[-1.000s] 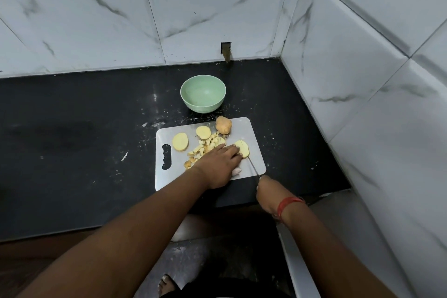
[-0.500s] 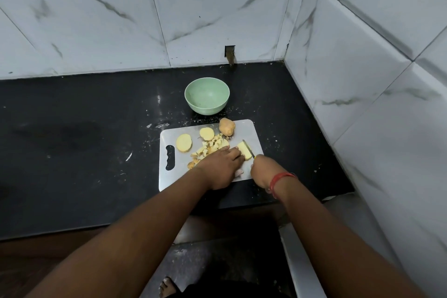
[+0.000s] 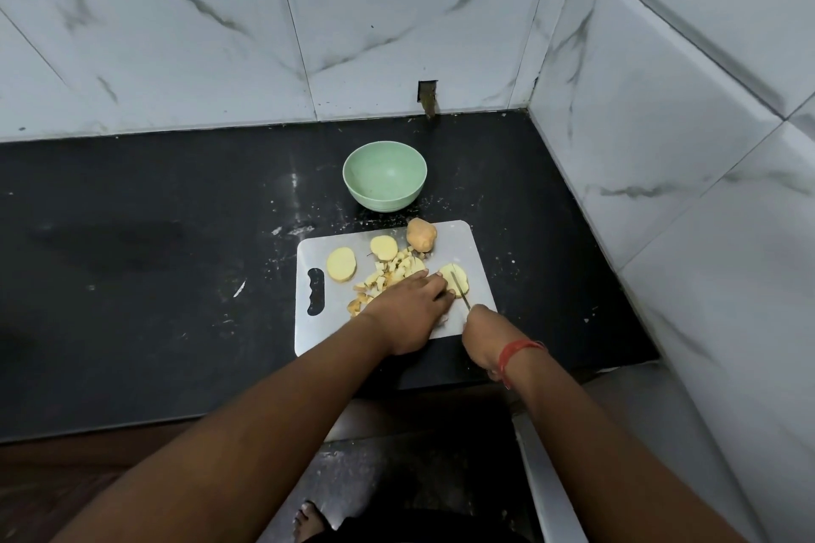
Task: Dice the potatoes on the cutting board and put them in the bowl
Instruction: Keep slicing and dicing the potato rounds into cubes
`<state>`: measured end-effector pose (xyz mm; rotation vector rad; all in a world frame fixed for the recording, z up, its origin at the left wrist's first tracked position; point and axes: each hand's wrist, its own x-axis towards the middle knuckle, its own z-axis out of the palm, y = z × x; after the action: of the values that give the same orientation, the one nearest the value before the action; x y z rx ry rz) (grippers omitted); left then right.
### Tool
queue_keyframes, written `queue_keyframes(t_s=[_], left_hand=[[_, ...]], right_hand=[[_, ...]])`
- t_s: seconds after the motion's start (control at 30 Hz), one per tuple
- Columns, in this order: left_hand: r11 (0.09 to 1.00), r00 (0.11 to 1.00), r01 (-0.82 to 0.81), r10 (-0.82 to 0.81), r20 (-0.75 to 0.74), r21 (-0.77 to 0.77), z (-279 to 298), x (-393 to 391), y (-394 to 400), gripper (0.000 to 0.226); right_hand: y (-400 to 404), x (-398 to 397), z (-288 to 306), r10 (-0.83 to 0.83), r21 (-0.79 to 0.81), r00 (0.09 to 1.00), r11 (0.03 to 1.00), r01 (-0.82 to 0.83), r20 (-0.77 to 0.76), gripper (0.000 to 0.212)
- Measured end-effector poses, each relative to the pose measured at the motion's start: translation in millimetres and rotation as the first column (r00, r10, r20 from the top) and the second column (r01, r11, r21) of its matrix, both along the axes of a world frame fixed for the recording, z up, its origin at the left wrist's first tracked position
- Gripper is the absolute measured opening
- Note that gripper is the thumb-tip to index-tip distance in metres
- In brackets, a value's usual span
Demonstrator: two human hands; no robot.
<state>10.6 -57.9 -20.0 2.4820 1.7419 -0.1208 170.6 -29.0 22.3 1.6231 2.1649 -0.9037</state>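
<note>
A white cutting board lies on the black counter. On it are two round potato slices, a pile of diced potato, an unpeeled potato piece at the far edge, and a slice under the knife. My left hand lies over the board, its fingertips holding that slice. My right hand grips a knife whose blade lies across the slice. The green bowl stands empty beyond the board.
White marble-tiled walls close the counter at the back and the right. The black counter stretches to the left, with crumbs near the board. The counter's front edge runs below my hands; a bare foot shows on the floor below.
My right hand has moved forward from the board's near right corner, bringing the knife blade onto the potato slice. My left hand has stayed on the slice.
</note>
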Motion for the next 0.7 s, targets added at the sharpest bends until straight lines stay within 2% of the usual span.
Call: queue_keyframes(t_s=[0.33, 0.5, 0.63, 0.7], left_hand=[[1.0, 1.0, 0.001, -0.001, 0.024, 0.004, -4, -3, -1, 0.055], [1.0, 0.999, 0.006, -0.007, 0.054, 0.003, -3, -3, -4, 0.055], [1.0, 0.999, 0.012, -0.011, 0.036, -0.022, -5, -4, -5, 0.058], [1.0, 0.999, 0.018, -0.017, 0.032, -0.021, -4, -5, -6, 0.058]], right_hand=[[-28, 36, -17, -0.049, -0.05, 0.999, 0.997, 0.05, 0.016, 0.025], [-32, 44, -10, -0.075, -0.015, 0.996, 0.997, 0.074, -0.038, 0.003], [-19, 30, -2, -0.086, 0.026, 0.995, 0.996, 0.087, -0.05, 0.004], [-9, 19, -1, -0.081, 0.032, 0.996, 0.996, 0.083, -0.044, 0.012]])
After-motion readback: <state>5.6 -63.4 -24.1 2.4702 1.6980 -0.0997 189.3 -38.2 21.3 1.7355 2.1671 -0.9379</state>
